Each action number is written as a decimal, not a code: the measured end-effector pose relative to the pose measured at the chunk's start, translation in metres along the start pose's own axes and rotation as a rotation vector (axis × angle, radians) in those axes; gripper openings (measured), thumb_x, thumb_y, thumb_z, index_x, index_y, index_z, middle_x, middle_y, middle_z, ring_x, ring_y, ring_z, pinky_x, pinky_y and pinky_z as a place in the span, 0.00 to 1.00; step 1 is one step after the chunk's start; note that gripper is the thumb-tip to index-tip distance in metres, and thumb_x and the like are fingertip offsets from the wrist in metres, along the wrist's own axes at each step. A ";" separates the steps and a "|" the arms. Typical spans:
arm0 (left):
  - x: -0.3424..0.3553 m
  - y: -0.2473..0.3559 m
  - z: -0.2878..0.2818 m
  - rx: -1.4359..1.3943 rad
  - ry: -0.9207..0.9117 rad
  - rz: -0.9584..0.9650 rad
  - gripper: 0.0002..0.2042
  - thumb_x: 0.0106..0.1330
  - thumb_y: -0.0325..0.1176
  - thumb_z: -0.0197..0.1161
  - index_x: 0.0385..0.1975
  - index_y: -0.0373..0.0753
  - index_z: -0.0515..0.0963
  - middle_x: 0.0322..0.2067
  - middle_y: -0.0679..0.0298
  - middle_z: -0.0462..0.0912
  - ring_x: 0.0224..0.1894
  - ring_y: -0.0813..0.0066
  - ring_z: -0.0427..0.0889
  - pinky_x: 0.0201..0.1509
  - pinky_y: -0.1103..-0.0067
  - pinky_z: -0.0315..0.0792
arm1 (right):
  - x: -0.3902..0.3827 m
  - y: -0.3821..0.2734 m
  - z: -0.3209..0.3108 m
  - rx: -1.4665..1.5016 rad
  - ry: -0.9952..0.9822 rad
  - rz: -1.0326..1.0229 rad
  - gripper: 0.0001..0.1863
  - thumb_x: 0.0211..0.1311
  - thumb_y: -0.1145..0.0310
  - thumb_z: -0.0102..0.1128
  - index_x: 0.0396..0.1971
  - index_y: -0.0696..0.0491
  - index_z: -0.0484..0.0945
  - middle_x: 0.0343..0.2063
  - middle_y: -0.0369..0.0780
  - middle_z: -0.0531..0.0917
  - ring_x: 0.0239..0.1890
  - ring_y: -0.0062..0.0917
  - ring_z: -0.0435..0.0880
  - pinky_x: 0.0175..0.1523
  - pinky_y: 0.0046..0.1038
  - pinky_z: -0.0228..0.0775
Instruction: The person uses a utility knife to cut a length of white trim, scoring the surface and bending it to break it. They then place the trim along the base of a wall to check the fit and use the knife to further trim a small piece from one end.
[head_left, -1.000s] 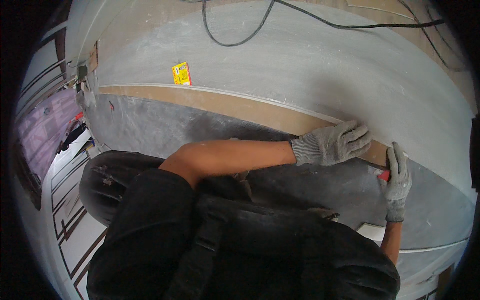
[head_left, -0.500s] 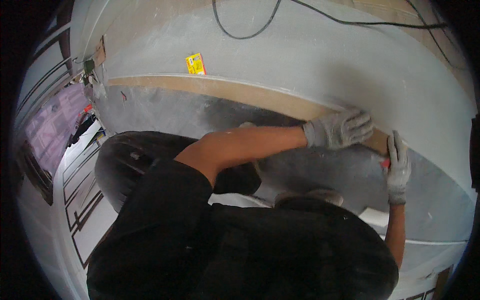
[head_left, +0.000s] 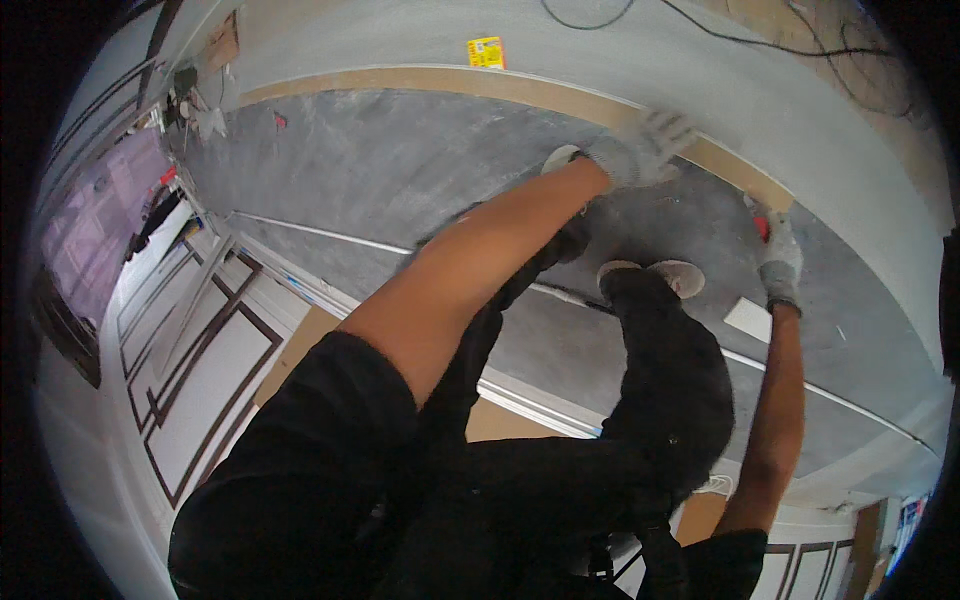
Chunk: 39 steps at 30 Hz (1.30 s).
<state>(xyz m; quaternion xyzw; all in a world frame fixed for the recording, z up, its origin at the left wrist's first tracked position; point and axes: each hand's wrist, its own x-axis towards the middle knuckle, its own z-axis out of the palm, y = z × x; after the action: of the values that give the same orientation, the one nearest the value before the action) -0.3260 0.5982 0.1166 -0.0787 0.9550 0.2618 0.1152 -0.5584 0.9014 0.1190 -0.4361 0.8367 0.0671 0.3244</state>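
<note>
A long tan strip (head_left: 530, 92) runs along the edge where the grey floor meets a pale grey surface. My left hand (head_left: 640, 152), in a grey work glove, reaches across to this strip with its fingers stretched out; motion blurs it. At the strip's right end is my right hand (head_left: 781, 255), gloved too, its fingers bent. A small red-handled tool (head_left: 763, 228) with a greyish tip shows at the thumb side of that hand and appears held in it; its kind is not clear.
A yellow packet (head_left: 487, 53) sits just beyond the strip. Black cable (head_left: 740, 40) lies at the far right. On the floor are a white rectangular piece (head_left: 748, 318) and a thin white rod (head_left: 320, 232). My shoes (head_left: 677, 278) stand between. Panelled white boards (head_left: 205, 400) are at left.
I have risen from a low crouch, so more floor and my legs show. My left hand has shifted along the strip; my right hand's fingers, stretched out before, are now bent.
</note>
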 end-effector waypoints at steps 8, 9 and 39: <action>-0.286 0.057 -0.180 -0.157 0.222 -0.631 0.30 0.70 0.48 0.63 0.67 0.37 0.72 0.65 0.48 0.74 0.68 0.48 0.73 0.72 0.58 0.67 | -0.141 -0.166 -0.115 0.202 -0.220 -0.083 0.16 0.70 0.62 0.61 0.55 0.47 0.80 0.47 0.54 0.84 0.47 0.57 0.85 0.52 0.56 0.76; -0.327 0.071 -0.179 -0.142 0.224 -0.711 0.30 0.71 0.48 0.62 0.68 0.37 0.71 0.66 0.48 0.74 0.69 0.48 0.72 0.72 0.57 0.66 | -0.150 -0.192 -0.135 0.241 -0.316 -0.106 0.19 0.70 0.63 0.61 0.59 0.45 0.80 0.51 0.54 0.84 0.49 0.57 0.85 0.53 0.55 0.76; -0.635 -0.032 -0.297 -1.260 0.586 -1.406 0.21 0.77 0.46 0.60 0.61 0.40 0.81 0.57 0.51 0.85 0.59 0.54 0.83 0.64 0.65 0.75 | -0.090 -0.554 -0.232 0.256 -0.514 0.032 0.23 0.71 0.57 0.62 0.57 0.57 0.83 0.41 0.49 0.89 0.39 0.39 0.90 0.47 0.39 0.80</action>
<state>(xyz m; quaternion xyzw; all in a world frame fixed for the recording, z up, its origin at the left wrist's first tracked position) 0.2384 0.4745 0.5153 -0.7366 0.3676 0.5645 -0.0593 -0.2052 0.5333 0.4485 -0.3471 0.7355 0.0745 0.5770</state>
